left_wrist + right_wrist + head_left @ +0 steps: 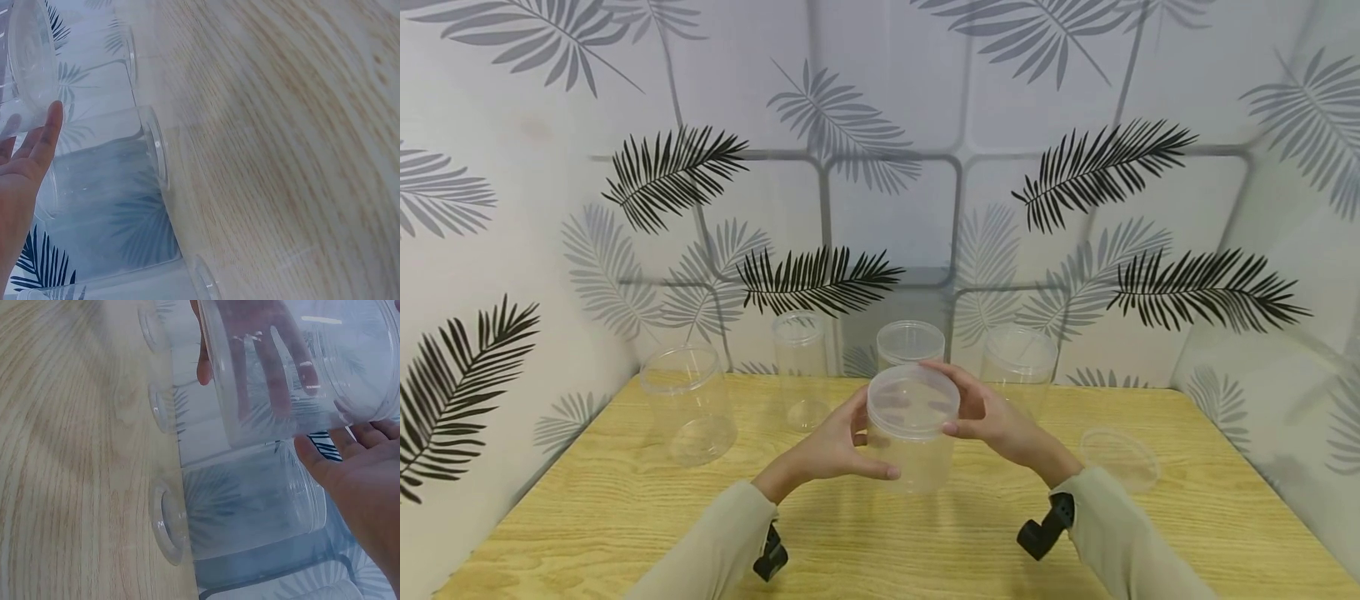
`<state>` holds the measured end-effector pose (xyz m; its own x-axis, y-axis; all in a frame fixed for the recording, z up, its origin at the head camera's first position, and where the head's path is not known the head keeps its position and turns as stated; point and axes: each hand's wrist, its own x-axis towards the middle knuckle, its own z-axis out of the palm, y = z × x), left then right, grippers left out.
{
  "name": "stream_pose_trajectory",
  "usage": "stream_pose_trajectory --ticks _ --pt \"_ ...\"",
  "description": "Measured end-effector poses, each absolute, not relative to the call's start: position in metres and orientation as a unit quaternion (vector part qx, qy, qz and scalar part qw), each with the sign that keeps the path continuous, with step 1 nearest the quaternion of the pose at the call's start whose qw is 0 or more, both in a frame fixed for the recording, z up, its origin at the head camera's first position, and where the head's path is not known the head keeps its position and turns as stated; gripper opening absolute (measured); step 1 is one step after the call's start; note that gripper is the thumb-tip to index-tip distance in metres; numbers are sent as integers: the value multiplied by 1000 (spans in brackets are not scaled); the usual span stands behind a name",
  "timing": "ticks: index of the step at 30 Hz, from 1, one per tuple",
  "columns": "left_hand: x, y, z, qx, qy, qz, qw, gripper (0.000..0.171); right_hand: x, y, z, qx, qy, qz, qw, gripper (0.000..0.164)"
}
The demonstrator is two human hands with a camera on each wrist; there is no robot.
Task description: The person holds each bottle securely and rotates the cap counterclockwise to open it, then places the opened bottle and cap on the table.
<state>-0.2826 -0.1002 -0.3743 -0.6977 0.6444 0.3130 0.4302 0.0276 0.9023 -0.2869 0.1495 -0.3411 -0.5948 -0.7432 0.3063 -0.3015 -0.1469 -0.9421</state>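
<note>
A clear plastic jar (917, 467) with a translucent lid (913, 398) at its top is held between both hands above the wooden table. My left hand (827, 450) grips the jar's left side, thumb across the front; through the clear wall its fingers (275, 375) show in the right wrist view. At the upper right, my right hand (1003, 429) holds the lid's rim between thumb and fingers. The right wrist view has this right hand (362, 478) beside the jar's lidded end.
A wide clear jar (688, 417) stands at the left of the table (880, 558). Behind the held jar are a tall narrow jar (800, 375), a middle jar (911, 340) and a right-hand jar (1019, 362). A loose round lid (1120, 460) lies by the right forearm.
</note>
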Motion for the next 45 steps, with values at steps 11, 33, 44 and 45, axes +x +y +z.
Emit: stream_pose_trajectory --ticks 11,33,44,45 --pt "-282 -100 -374 373 722 578 80 94 -287 153 -338 -420 635 -622 184 77" --pt "-265 -101 -353 343 731 586 71 96 -270 136 -342 -330 730 -598 24 75" --pt "-264 -102 -351 361 719 587 87 94 -289 151 -333 -407 665 -601 178 74" --pt "-265 -102 -352 361 719 587 86 95 -288 152 -333 -404 667 -601 176 75"
